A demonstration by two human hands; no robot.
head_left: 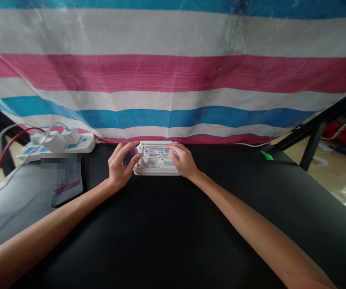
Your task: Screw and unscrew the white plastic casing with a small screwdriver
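Note:
A flat white plastic box (156, 165) lies on the black tabletop (166, 224) against the striped sheet. Its upper face carries a printed label and a vent grille, like the back of a router. At the box's left end, the thumb and fingers of my left hand (121, 164) are curled around a small purplish piece (134, 151), partly hidden by the fingers. White fittings stand up on the box beside them. My right hand (185, 160) grips the box's right end, thumb on its face and fingers along the far edge, covering that corner.
At the back left, a white power strip (86, 142) holds several plugs and cables. In front of it lies a dark phone (67, 192), partly pixelated. A striped sheet (173, 72) hangs behind the table. A green scrap (267, 155) lies at the back right.

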